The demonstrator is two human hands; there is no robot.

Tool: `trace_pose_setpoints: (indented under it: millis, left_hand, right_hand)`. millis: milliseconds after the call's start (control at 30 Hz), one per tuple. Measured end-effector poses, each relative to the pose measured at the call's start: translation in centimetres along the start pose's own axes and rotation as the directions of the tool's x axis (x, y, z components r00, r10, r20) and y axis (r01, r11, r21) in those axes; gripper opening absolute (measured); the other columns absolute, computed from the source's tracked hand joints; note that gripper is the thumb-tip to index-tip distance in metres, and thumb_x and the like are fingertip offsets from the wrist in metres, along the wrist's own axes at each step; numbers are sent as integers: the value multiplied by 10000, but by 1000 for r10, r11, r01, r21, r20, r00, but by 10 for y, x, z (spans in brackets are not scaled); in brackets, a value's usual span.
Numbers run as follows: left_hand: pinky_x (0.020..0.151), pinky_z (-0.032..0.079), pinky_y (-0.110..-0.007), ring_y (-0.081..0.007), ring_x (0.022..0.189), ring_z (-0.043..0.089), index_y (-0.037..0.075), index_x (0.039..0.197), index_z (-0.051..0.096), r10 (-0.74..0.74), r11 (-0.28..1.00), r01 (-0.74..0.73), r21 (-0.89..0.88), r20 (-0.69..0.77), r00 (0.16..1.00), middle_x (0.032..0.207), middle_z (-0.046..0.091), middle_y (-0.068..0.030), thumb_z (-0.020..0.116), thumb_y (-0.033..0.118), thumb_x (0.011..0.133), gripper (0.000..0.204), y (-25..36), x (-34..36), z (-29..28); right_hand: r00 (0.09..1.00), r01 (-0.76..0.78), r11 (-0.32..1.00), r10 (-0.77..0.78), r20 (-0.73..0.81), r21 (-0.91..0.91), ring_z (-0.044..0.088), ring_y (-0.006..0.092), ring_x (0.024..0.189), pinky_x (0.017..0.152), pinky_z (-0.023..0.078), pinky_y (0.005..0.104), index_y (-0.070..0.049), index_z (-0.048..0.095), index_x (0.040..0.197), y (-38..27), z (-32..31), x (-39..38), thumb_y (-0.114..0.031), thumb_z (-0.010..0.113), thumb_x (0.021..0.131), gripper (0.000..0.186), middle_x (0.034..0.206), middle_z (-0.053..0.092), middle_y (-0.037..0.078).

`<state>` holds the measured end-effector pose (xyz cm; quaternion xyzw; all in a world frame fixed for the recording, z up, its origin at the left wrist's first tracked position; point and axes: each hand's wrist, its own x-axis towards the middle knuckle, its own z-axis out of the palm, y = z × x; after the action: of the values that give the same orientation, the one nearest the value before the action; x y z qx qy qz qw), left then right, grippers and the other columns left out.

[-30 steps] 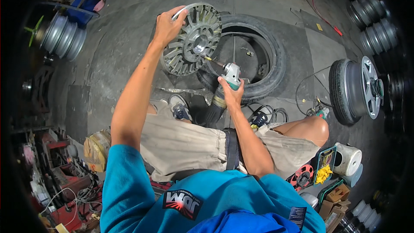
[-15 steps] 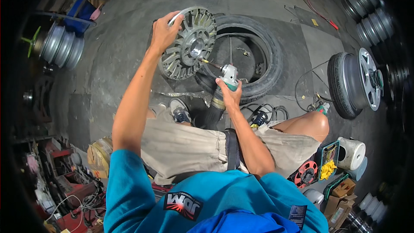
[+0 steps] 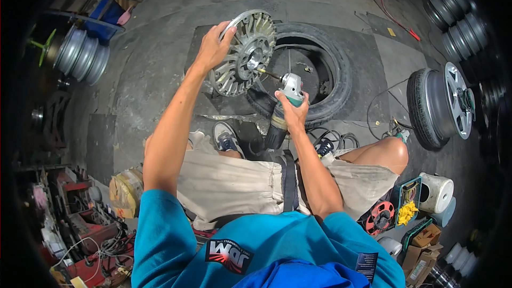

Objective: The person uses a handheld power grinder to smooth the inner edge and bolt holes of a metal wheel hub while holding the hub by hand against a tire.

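Observation:
My left hand [image 3: 214, 48] grips the upper left edge of a grey, many-spoked wheel face [image 3: 253, 42], holding it tilted in the air. In my right hand [image 3: 294, 108] is an angle grinder [image 3: 291, 85] with a silver head and a green-and-dark body. A thin shaft [image 3: 271, 74] reaches from the grinder's head toward the wheel face's hub hole. Its tip is at or very near the lower edge of that hole; contact cannot be made out. Beneath both lies a tyre [image 3: 341, 69], flat on the floor.
Power cords [image 3: 346, 137] coil by my right shoe. A tyre mounted on a rim [image 3: 426, 108] stands at the right, with stacked rims [image 3: 463, 32] beyond. More rims [image 3: 82, 54] are at the left. Red toolboxes and tools [image 3: 90, 229] crowd the lower left; a white bucket [image 3: 438, 192] sits lower right.
The wheel face and the grinder have shifted slightly right in view, and the wheel face looks a little more edge-on. The whole scene has also moved a little. Both grips are unchanged.

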<state>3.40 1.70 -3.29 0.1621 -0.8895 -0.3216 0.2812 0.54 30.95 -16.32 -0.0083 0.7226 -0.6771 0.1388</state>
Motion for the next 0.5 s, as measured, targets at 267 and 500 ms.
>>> trace_pose_setpoints:
  millis: [267,500]
  left_hand:
    - [899,545,-354,-206,1014,680,80,1502,558,-217,959,243,-144,177,960,1169,715,-118,577,423,1090,537,28,-17,-24]
    - [814,601,-376,-276,1083,715,133,1582,484,-149,988,138,63,255,955,1217,728,-153,635,421,1056,618,26,-30,-34]
  right_hand:
    - [998,35,996,-39,-56,-76,650,291,1110,1008,493,408,50,521,1345,3,2,19,-445,962,713,916,1203,666,198]
    - [998,-38,993,32,-60,-113,656,293,1110,1010,491,405,52,523,1353,4,0,0,-472,959,700,944,1211,677,215]
